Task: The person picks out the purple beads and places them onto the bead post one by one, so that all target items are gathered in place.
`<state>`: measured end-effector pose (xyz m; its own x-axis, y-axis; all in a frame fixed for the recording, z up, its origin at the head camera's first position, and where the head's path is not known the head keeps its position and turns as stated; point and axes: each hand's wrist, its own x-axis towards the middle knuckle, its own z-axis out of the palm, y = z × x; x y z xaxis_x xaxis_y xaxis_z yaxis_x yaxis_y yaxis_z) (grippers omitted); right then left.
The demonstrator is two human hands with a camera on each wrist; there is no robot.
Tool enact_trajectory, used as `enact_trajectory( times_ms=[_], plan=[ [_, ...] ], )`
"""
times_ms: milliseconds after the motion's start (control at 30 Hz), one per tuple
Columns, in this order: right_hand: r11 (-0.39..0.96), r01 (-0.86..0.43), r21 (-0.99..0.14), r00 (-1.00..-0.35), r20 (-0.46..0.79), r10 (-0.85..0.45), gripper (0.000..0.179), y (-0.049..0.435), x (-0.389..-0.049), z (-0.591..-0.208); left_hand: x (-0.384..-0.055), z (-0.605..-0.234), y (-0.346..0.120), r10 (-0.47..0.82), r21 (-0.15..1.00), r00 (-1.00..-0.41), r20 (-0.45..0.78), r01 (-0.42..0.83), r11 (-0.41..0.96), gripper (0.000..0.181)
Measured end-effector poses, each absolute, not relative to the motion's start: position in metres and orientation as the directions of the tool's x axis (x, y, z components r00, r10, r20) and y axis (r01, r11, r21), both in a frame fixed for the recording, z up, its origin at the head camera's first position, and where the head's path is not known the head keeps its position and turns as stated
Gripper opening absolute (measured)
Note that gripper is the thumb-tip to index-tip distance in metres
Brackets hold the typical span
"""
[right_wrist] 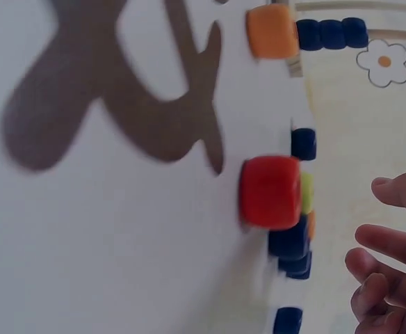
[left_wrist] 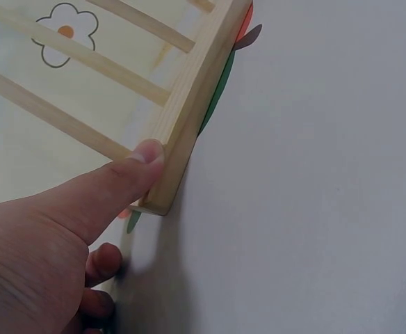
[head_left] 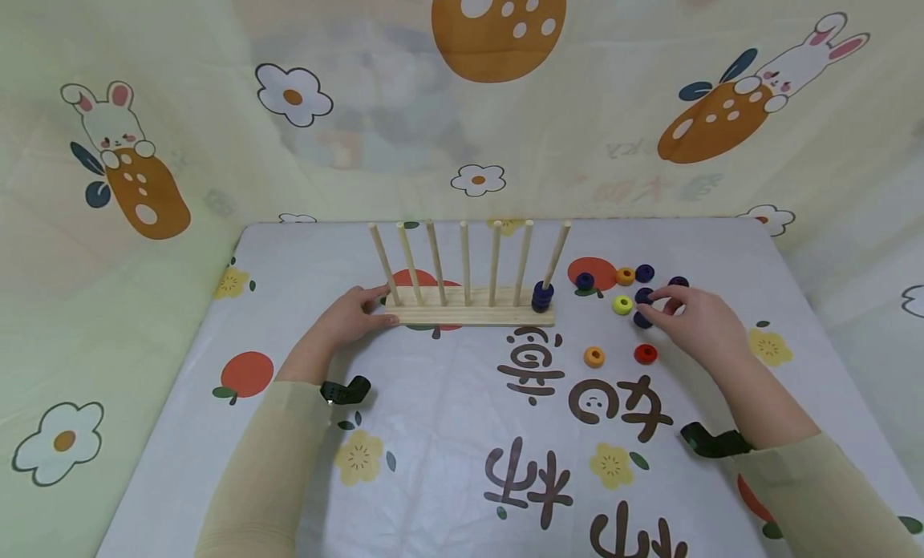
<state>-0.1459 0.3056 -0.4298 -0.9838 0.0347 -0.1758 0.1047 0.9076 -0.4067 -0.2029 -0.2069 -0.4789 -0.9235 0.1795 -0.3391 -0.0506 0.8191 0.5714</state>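
A wooden peg rack (head_left: 469,313) with several upright pegs stands near the back of the table. Its rightmost peg carries a stack of dark blue beads (head_left: 541,297); the other pegs are bare. My left hand (head_left: 354,316) holds the rack's left end, with the thumb (left_wrist: 147,156) on the base. Over at the right, my right hand (head_left: 696,321) hovers around a group of dark blue beads (head_left: 644,296). In the right wrist view its fingers (right_wrist: 373,236) are spread apart and nothing shows between them. A yellow-green bead (head_left: 622,305) lies just left of those fingertips.
An orange bead (head_left: 625,276) and a dark blue bead (head_left: 585,281) lie right of the rack. Nearer the front are another orange bead (head_left: 594,357) and a red bead (head_left: 646,353). The tablecloth (head_left: 426,430) is printed, and a patterned curtain (head_left: 390,157) rises behind the table.
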Motion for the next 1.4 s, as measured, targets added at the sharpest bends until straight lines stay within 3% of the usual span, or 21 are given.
enact_trajectory(
  times_ms=[1400],
  plan=[
    [0.918,0.168,-0.358,-0.951,-0.304,0.055,0.064,0.32,-0.149,-0.464,-0.202,-0.479,-0.207,0.164,0.562,-0.923,-0.347,-0.065,0.824,0.078]
  ],
)
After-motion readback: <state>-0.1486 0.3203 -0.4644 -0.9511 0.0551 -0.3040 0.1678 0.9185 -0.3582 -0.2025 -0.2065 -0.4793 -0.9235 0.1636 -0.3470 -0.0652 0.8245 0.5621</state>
